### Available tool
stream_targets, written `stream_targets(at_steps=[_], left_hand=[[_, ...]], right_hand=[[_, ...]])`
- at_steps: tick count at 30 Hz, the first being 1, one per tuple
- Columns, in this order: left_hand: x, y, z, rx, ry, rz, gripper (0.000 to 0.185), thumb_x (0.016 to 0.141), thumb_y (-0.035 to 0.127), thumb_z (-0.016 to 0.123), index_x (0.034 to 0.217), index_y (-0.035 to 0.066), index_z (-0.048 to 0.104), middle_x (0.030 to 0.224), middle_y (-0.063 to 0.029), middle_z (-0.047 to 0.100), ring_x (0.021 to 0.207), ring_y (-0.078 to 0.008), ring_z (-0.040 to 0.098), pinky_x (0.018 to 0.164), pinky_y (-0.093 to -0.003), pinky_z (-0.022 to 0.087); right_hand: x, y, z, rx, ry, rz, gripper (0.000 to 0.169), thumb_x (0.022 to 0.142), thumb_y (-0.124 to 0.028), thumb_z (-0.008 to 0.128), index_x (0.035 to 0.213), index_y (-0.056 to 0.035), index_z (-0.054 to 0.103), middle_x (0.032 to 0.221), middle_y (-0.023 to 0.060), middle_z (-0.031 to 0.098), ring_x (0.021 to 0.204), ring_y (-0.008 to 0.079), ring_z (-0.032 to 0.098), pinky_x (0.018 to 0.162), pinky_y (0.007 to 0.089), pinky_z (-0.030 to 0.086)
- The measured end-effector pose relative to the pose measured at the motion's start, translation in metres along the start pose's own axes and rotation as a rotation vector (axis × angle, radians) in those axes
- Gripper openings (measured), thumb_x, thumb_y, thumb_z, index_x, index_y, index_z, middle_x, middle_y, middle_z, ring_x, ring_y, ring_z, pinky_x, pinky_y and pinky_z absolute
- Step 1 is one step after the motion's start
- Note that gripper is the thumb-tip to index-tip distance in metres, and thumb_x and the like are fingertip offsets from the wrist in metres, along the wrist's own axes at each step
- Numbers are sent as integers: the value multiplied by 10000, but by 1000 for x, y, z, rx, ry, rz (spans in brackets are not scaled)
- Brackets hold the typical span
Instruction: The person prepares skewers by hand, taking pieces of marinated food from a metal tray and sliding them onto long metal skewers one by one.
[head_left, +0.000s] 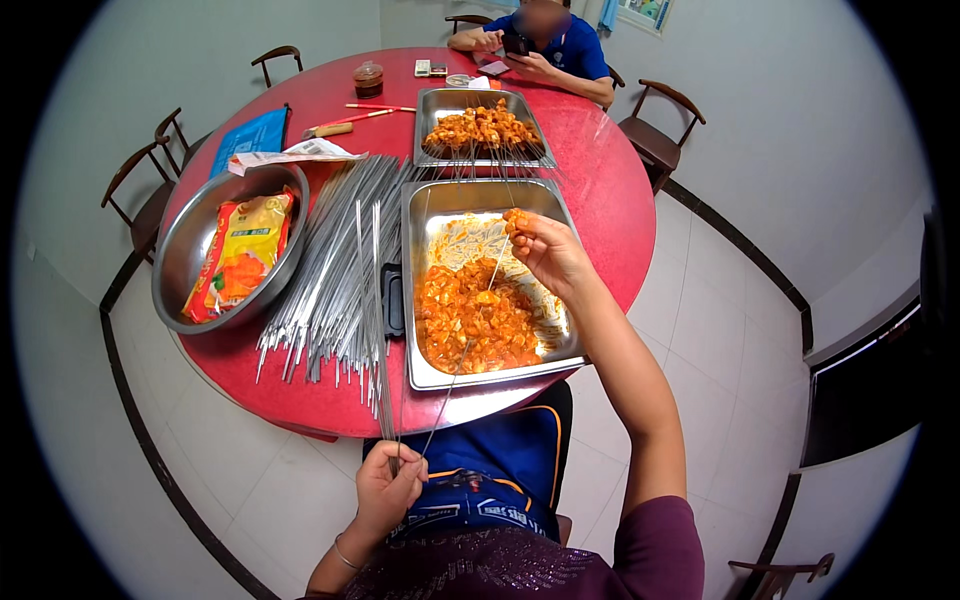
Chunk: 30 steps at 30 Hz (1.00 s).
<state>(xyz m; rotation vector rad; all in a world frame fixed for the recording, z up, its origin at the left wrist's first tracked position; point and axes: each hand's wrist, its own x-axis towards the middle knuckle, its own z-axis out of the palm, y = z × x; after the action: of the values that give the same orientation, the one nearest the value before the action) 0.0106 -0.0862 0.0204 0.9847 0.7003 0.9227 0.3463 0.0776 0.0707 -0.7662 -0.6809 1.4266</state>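
My left hand (390, 484), at the table's near edge, grips several metal skewers (384, 394). One thin skewer (442, 409) slants from it, up and across the near steel tray (487, 195). Over that tray's right side, my right hand (553, 251) pinches a small piece of orange-sauced meat (514, 219) near the skewer's upper end. Whether the point has gone through the piece is hidden by my fingers. Marinated meat pieces (476, 322) fill the lower part of the tray, and sauce smears its bare bottom. Left of it lies a big pile of metal skewers (322, 292).
Behind stands a second steel tray (424, 109) with loaded meat skewers (484, 127). A steel bowl (166, 281) holds a printed food packet (244, 251). A black plastic tray (393, 300) sits between pile and tray. Across the red table (611, 225) a person (585, 49) holds a phone.
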Motion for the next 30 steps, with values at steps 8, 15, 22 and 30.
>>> stream_targets(at_steps=[8, 15, 22, 30], left_hand=[[0, 0, 0, -10, -9, 0, 68, 889, -25, 477, 930, 15, 439, 705, -111, 537, 421, -31, 372, 380, -165, 277], [2, 1, 2, -18, -11, -5, 67, 889, -26, 479, 925, 14, 439, 707, -112, 540, 421, -31, 370, 383, -166, 276], [3, 2, 3, -22, -16, -1, 68, 888, -27, 480, 923, 15, 440, 709, -109, 543, 424, -33, 372, 383, -168, 282], [6, 0, 1, -5, -1, 7, 81, 877, -49, 475, 914, 12, 438, 711, -111, 543, 419, -35, 374, 370, -173, 281]], right_hand=[[1, -2, -1, 144, -23, -5, 242, 862, -67, 539, 1048, 87, 540, 832, 50, 537, 678, 84, 476, 618, 189, 444], [-4, -3, 7, 119, -21, 54, 229, 848, -27, 511, 1035, 104, 534, 832, 58, 522, 658, 73, 466, 587, 190, 430], [-1, -2, -1, 104, -29, 114, 202, 825, 2, 508, 995, 105, 540, 822, 65, 528, 629, 75, 470, 559, 185, 428], [-9, 0, 12, -64, -24, 164, 223, 819, -27, 545, 1022, 62, 570, 895, 80, 594, 702, 96, 546, 642, 216, 461]])
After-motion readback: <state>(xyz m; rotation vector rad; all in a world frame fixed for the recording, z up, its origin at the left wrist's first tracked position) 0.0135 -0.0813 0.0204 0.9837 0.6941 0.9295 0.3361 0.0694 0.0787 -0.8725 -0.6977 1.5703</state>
